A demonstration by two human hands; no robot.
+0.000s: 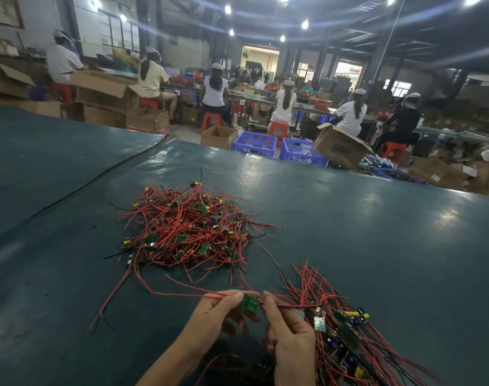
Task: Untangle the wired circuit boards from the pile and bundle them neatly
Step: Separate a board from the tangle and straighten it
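A tangled pile (191,228) of small green circuit boards with red and black wires lies on the dark green table (377,218). My left hand (218,310) pinches one green circuit board (250,302), whose red wires trail left across the table. My right hand (289,332) pinches the red wires just right of that board. A straighter bundle of wired boards (346,327) lies at the right of my right hand, wires fanning toward the far side and toward the near right.
The table's far edge (265,156) runs across the view. Beyond it stand blue crates (256,143), cardboard boxes (341,147) and several seated people at benches. A seam in the table cover (98,175) runs diagonally at the left.
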